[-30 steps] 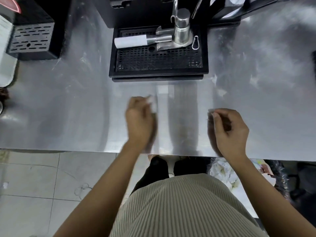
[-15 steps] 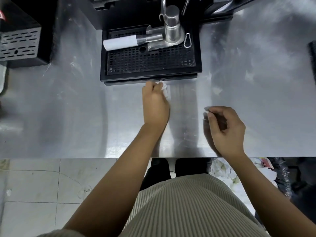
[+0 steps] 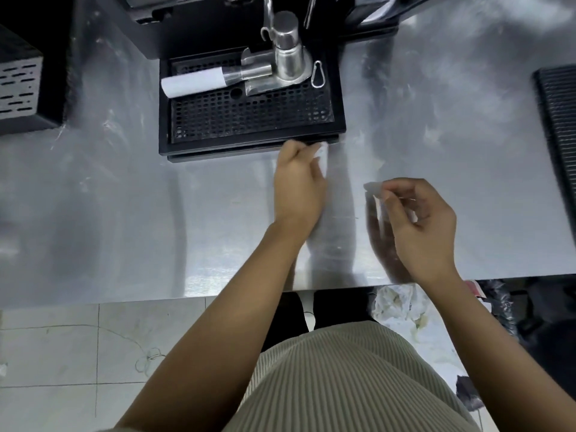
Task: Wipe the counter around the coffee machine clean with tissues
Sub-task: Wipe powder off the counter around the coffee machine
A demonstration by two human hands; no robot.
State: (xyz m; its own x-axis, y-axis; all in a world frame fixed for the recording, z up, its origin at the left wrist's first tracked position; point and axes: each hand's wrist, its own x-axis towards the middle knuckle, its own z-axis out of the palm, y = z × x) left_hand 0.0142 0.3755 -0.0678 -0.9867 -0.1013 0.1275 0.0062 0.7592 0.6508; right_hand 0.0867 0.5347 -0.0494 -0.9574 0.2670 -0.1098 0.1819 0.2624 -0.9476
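Tissue (image 3: 321, 152) is just a small white wad, pretty blurry. It's tucked under the fingertips of the left hand (image 3: 298, 185) and pressed onto the steel counter (image 3: 109, 198), right up against the front edge of the black drip tray (image 3: 249, 120), near the tray's right corner. The left hand is palm down with its fingers curled over the tissue, and the arm comes in from the bottom of the shot.

The right hand (image 3: 420, 219) is over the counter off to the right, apart from the tissue. Its fingers are curled in, with thumb and forefinger brought together. There's a pale blur at the fingertips, and honestly I can't tell if it's holding anything.

The drip tray has a perforated grate. A portafilter (image 3: 193, 82) with a white handle lies across the back of it, next to a shiny steel canister (image 3: 288, 57). A little carabiner clip (image 3: 318, 74) sits just right of the canister. The dark coffee machine (image 3: 202, 26) rises behind the tray.

The counter is streaky and smeared all over. A black box with a slotted grille (image 3: 18, 85) sits at the far left, and a black ribbed mat (image 3: 561, 135) at the far right edge. Below the counter's front edge there are pale floor tiles (image 3: 62, 353). On the right is a black bag with crumpled white stuff (image 3: 402, 307) in it. The person's ribbed beige top (image 3: 327, 385) fills the bottom middle.
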